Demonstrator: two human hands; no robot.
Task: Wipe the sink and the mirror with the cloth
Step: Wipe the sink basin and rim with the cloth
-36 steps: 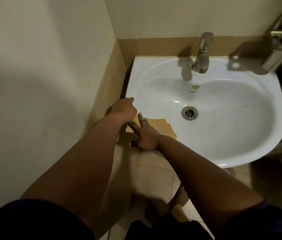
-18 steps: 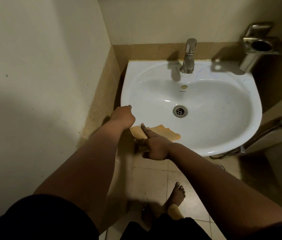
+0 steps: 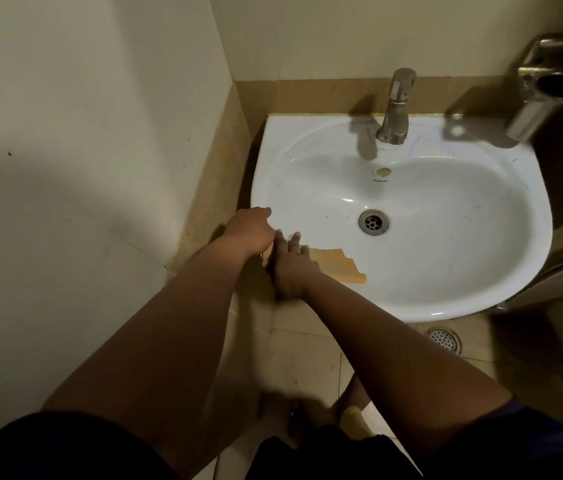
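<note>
The white sink (image 3: 501,271) is fixed in the corner below me. An orange cloth (image 3: 340,268) lies on the sink's front-left slope. My right hand (image 3: 290,268) presses flat on the cloth's left end, fingers stretched toward the wall side. Just left of it, my left hand (image 3: 250,228) is curled over the sink's left rim, and the two hands touch. The cloth's right end sticks out free toward the drain (image 3: 373,221). No mirror is in view.
A steel tap (image 3: 396,105) stands at the back of the basin. A steel holder (image 3: 550,95) juts from the wall at upper right. A wall runs close along the left. Below are a tiled floor, a floor drain (image 3: 444,339) and my foot (image 3: 354,400).
My right hand has turned on the cloth, its fingers now pointing up toward my left hand. The cloth sits slightly further right along the front slope. My left hand stays on the rim.
</note>
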